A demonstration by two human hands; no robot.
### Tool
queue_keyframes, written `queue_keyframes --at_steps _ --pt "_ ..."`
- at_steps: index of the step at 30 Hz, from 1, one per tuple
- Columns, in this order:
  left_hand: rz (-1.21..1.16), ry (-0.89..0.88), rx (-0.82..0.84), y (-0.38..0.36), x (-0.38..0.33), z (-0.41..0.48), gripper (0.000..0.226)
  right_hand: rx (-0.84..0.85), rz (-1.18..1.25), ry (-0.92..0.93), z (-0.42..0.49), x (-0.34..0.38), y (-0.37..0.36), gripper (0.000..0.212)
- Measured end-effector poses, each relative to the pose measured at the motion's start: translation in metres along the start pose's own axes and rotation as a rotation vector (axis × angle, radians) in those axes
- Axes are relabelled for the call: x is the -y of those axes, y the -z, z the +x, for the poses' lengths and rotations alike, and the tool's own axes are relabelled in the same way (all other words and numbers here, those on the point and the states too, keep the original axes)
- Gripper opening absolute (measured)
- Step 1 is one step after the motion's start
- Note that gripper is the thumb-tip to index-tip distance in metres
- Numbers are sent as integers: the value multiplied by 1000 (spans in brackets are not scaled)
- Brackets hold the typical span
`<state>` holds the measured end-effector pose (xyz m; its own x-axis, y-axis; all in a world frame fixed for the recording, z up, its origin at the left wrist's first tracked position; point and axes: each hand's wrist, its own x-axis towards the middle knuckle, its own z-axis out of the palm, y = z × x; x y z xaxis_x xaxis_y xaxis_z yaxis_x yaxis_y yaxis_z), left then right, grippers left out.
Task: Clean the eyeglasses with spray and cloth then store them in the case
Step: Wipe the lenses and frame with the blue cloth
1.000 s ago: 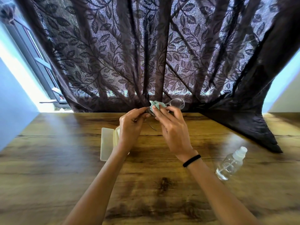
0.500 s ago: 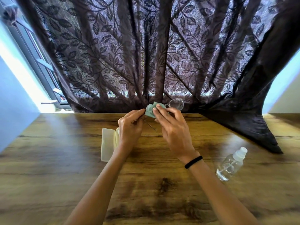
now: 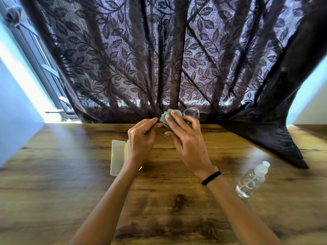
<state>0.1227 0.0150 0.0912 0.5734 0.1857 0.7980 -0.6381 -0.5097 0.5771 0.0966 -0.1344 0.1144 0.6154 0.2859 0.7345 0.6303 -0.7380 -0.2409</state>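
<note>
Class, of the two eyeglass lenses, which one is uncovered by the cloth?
The right lens, clear beyond the right hand. The other is hidden under the green cloth pinched there.

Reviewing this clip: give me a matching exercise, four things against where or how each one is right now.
Things:
1. cloth
2. spray bottle
3. case
4. glasses

States:
A. lying on its side on the table, to the right
B. open on the table, under the left wrist
C. pinched over a lens by the right hand
D. held up between both hands, one lens bare

Pairs: 1-C, 2-A, 3-B, 4-D
</note>
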Motion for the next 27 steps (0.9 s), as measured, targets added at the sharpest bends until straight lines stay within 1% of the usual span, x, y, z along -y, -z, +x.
queue_keyframes --at_steps 5,9,13,20,27 --pt "-47 -9 83 3 -5 0 15 -24 39 15 0 -2 1 44" --pt "-58 -11 168 4 -12 2 12 -43 9 36 -1 -5 4 44" --pt "-72 6 228 5 -17 4 11 -74 -11 67 -1 -6 6 37" --pt "-85 46 229 6 -22 8 13 -104 -28 89 -3 -12 7 34" --pt "-80 47 214 7 -20 8 11 -108 58 -23 2 -14 10 33"
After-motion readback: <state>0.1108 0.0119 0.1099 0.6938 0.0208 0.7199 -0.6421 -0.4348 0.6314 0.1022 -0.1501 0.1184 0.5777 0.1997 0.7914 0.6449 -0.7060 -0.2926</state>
